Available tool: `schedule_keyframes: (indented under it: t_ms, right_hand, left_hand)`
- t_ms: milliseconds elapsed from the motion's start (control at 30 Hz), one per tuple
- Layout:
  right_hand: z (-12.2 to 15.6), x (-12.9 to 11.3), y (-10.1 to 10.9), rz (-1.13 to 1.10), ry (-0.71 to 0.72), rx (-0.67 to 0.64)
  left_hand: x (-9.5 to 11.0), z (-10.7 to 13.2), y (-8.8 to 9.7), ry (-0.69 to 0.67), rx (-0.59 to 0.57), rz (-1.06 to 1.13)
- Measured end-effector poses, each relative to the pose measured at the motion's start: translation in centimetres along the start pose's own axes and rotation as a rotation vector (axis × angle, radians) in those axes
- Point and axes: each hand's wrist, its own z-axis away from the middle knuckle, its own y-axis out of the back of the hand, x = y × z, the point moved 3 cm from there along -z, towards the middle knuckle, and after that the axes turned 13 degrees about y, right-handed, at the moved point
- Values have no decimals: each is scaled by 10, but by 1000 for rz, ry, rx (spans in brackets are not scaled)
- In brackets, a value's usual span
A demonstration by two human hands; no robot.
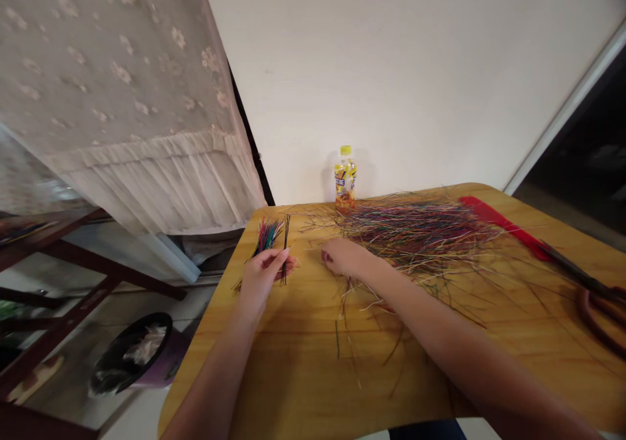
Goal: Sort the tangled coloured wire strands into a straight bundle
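Note:
My left hand point(268, 267) is closed in a pinch on a few thin dark strands point(287, 234), which stand nearly upright between thumb and fingers. Just behind it lies a small bundle of multicoloured strands point(268, 233), partly hidden by the hand. My right hand point(345, 257) is curled closed, low over the table at the left edge of a big loose pile of thin coloured strands point(415, 225). Its fingertips are turned away and blurred, so what they hold cannot be made out.
A yellow-capped bottle point(345, 179) stands at the table's back edge against the wall. On the right lie a red flat strip point(503, 225) and large scissors point(594, 287). Stray strands are scattered over the wooden table point(293, 362). A lined bin point(147, 355) stands on the floor at left.

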Motion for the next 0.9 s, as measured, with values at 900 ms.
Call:
schedule_keyframes:
  t_ms: [900]
  right_hand:
    - [-2,10,9,-110,220,108]
  left_hand:
    - [-2,-3,0,16,-32,12]
